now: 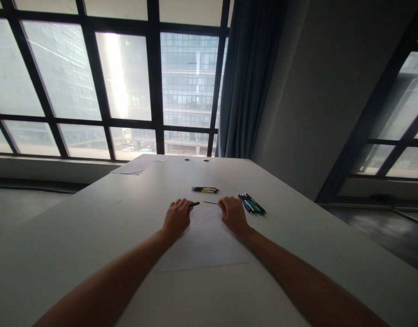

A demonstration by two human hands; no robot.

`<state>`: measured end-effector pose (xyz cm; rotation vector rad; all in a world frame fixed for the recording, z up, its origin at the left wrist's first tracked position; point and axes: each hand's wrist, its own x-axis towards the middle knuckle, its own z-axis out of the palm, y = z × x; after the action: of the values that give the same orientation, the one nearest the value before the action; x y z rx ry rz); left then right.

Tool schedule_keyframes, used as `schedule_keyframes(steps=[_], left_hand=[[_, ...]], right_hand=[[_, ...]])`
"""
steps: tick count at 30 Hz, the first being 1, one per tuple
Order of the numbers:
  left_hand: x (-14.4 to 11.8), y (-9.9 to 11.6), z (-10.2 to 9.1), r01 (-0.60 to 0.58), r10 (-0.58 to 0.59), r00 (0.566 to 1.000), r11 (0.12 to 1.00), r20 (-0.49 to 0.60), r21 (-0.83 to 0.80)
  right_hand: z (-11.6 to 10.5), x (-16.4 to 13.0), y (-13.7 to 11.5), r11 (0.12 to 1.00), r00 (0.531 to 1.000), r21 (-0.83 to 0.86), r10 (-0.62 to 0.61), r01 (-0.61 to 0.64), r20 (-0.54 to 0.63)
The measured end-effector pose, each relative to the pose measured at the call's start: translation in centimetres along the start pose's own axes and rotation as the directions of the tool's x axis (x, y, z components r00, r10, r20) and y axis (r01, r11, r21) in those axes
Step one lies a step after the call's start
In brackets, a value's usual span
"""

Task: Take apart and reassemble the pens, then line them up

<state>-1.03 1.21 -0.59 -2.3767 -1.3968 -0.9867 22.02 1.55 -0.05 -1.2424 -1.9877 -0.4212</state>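
Note:
My left hand (177,217) rests on the white table (93,236), fingers curled around a black pen barrel (194,204) whose tip points right. My right hand (233,213) is closed on a thin dark refill (210,202) that sticks out to the left, toward the barrel. The two parts are a short gap apart. Both hands lie at the far edge of a white sheet of paper (205,245).
A small group of pens (205,189) lies just beyond the hands. Several blue and green pens (251,204) lie right of my right hand. More paper (139,164) sits at the table's far left. Windows and a curtain (249,77) stand behind.

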Motion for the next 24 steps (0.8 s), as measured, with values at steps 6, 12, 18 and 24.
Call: schedule_keyframes(steps=[6, 12, 18, 24], left_hand=[[0.0, -0.1, 0.0, 0.028, -0.028, 1.000, 1.000, -0.009, -0.003], [-0.1, -0.2, -0.1, 0.013, -0.013, 1.000, 1.000, 0.000, -0.009], [-0.2, -0.1, 0.0, -0.118, 0.120, 0.992, 0.992, 0.034, -0.047], [-0.2, -0.1, 0.3, -0.107, 0.103, 0.994, 0.989, -0.041, -0.105]], right_hand=[[0.0, -0.1, -0.1, 1.000, 1.000, 0.000, 0.001, -0.001, 0.002], [-0.3, -0.1, -0.3, 1.000, 0.999, 0.005, 0.009, -0.009, 0.053], [-0.7, 0.0, -1.1, 0.986, 0.986, 0.081, -0.150, 0.144, 0.078], [-0.2, 0.2, 0.2, 0.990, 0.990, -0.095, 0.110, -0.102, 0.091]])
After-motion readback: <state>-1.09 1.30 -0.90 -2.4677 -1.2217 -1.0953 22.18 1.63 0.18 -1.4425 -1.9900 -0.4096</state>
